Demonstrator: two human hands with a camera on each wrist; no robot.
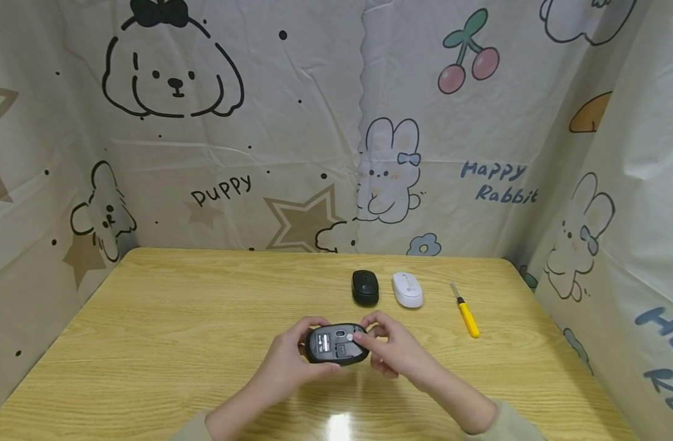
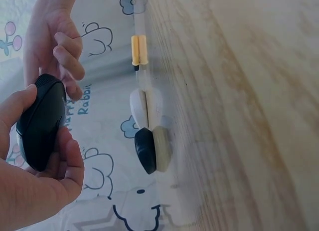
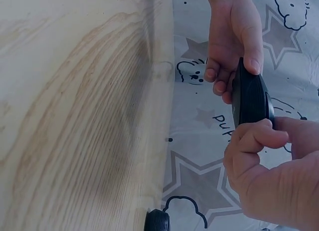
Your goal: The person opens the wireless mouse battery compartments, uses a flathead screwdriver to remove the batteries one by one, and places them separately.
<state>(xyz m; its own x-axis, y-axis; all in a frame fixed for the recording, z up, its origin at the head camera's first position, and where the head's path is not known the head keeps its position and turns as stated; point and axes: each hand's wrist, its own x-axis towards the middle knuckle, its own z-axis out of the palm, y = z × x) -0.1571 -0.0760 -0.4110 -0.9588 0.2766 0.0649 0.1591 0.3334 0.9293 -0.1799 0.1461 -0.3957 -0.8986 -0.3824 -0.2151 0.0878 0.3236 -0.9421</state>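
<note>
Above the table, a black computer mouse (image 1: 338, 344) is held with its underside turned up, showing a label and a battery recess. My left hand (image 1: 286, 355) grips its left end, thumb along the near edge and fingers round the far side. At the right end my right hand (image 1: 394, 346) pinches it, the thumb lying on the underside and the index finger at the far edge. In the left wrist view, the mouse's dark side (image 2: 42, 123) stands between the left thumb and curled fingers. The right wrist view shows the right index finger (image 3: 261, 133) bent against the mouse's end.
Behind the hands on the wooden table (image 1: 204, 294) sit a second black mouse (image 1: 365, 288) and a white mouse (image 1: 407, 290). A screwdriver (image 1: 467, 315) with a yellow handle lies to their right. Patterned cloth (image 1: 292, 122) hangs at the back and both sides.
</note>
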